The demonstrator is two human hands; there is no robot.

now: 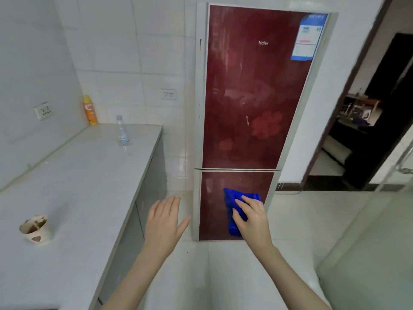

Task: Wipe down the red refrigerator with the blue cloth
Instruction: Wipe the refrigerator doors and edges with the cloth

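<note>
Here, right hand (pixel 253 220) gripping blue cloth (pixel 231 199) low on red refrigerator (pixel 245 86), left hand (pixel 163 222) spread, empty, alongside.

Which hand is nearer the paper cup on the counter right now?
Left. The left hand hovers open beyond the counter edge, right of the paper cup. The right hand is farther right, holding the blue cloth against the refrigerator lower door.

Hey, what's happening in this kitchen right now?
A person is cleaning the red refrigerator. Their right hand holds a blue cloth against the lower door, towards its right side. The left hand is open with fingers spread, holding nothing, just left of the refrigerator. The upper door shows streaks and smudges.
</note>
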